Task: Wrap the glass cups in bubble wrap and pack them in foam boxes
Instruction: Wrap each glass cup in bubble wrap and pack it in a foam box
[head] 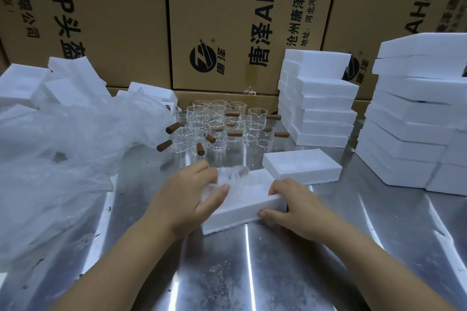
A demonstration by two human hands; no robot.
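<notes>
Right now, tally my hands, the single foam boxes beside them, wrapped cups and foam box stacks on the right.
Hands: 2, left hand, right hand
Single foam boxes: 2, near box, far box
Wrapped cup: 1
Foam box stacks: 2, inner stack, outer stack
Total: 7

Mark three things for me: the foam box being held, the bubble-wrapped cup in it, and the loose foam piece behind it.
foam box (235, 216): head view, its near side wall.
wrapped cup (234, 173): head view, the exposed bubble wrap.
loose foam piece (300, 165): head view, its top face.
</notes>
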